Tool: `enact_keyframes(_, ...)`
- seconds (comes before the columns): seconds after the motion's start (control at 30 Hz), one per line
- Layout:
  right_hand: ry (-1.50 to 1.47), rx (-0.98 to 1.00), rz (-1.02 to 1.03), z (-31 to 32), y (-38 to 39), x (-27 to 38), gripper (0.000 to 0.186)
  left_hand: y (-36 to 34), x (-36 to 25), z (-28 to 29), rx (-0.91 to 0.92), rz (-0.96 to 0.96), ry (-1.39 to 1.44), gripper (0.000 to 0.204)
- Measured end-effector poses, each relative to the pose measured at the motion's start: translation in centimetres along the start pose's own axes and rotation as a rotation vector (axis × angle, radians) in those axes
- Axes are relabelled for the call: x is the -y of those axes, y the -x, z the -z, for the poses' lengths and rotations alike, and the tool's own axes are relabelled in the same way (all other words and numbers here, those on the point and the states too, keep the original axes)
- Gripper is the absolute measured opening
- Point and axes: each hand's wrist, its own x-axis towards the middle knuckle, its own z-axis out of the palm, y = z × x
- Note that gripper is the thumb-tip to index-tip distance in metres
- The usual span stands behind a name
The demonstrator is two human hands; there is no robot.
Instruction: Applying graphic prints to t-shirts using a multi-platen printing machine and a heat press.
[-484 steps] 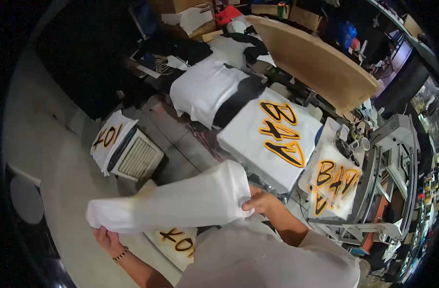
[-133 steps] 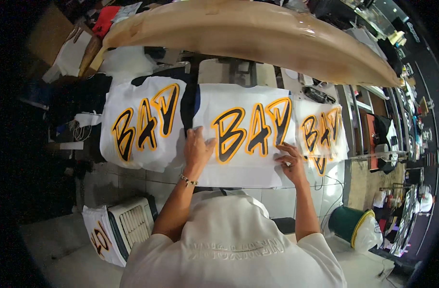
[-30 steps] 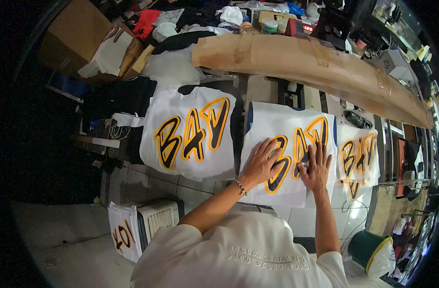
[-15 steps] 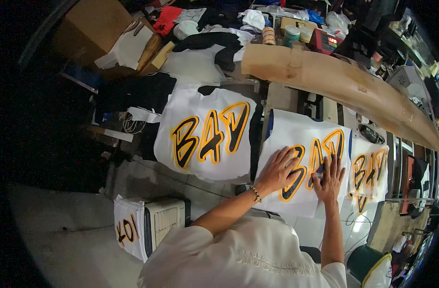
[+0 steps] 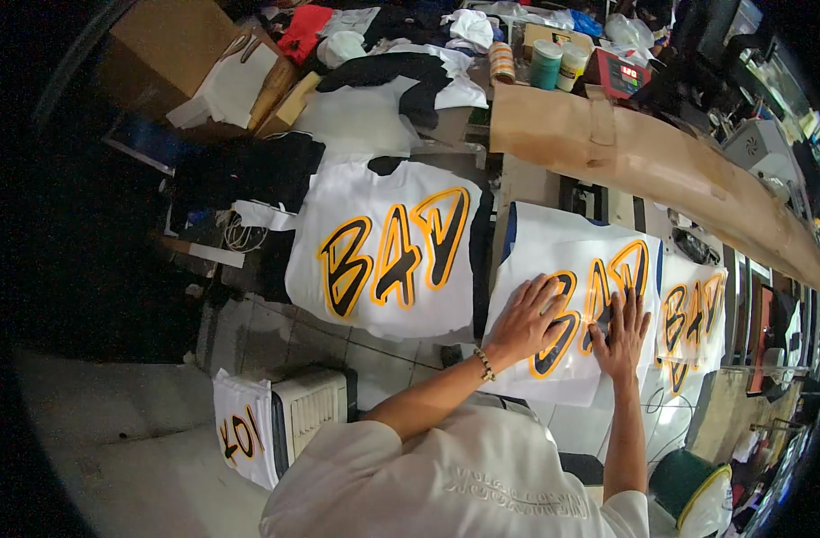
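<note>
My left hand (image 5: 526, 318) rests palm down on a white garment piece (image 5: 549, 233), over the clear-edged film bearing large black lettering outlined in orange. Beside it, my right hand (image 5: 620, 341) lies on that same lettering with fingers stretched out, covering part of it. Both hands hold nothing. To the left, a second white garment (image 5: 392, 184) with matching lettering lies on a black platen. At the right, translucent printed sheets (image 5: 697, 350) overlap one another.
A long brown cardboard strip (image 5: 652, 143) crosses behind the garments. Beyond are clothing piles (image 5: 374, 81), several tubs (image 5: 544, 67), a red control box (image 5: 616, 81) and a cardboard box (image 5: 163, 49). Below are a slatted plastic appliance (image 5: 311, 417) with printed whites beside it and a green bucket (image 5: 683, 480).
The white sheet held up earliest has left my hands. Both hands moved inward onto the middle lettering and have stayed flat there lately, while the view has swung, sliding the scene rightward.
</note>
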Motion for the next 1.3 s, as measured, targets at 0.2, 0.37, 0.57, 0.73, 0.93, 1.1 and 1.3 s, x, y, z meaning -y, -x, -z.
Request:
enact_keyframes(0.2, -0.035, -0.017, -0.004, -0.3, 0.1, -0.3, 0.083, -0.3, -0.2, 0.5, 0.039, 0.008, 0.021, 0.053)
enact_keyframes(0.37, -0.047, -0.006, -0.018, 0.2, 0.2, -0.1, 0.084, -0.4, -0.1, 0.6, 0.022, 0.000, 0.052, 0.051)
enact_keyframes(0.57, -0.047, 0.003, -0.033, 0.0, 0.1, -0.4, 0.085, -0.3, 7.1, 1.4, -0.260, 0.108, 0.124, 0.030)
enact_keyframes(0.73, -0.040, 0.011, -0.039, 0.1, 0.0, -0.2, 0.086, 0.2, 15.6, 4.2, -0.077, 0.303, -0.426, 0.053)
enact_keyframes(0.93, -0.072, -0.005, -0.028, 0.4, 0.0, 0.0, 0.084, -1.3, 18.1, 5.1, 0.108, 0.271, -0.469, 0.062)
enact_keyframes(1.1, -0.054, 0.001, -0.043, 0.5, 0.0, 0.1, 0.084, -2.0, 18.6, 5.0, 0.148, 0.308, -0.460, 0.065)
enact_keyframes(1.3, -0.053, -0.001, -0.045, 0.3, 0.1, 0.0, 0.085, -2.4, 18.8, 4.8, 0.191, 0.293, -0.485, 0.066)
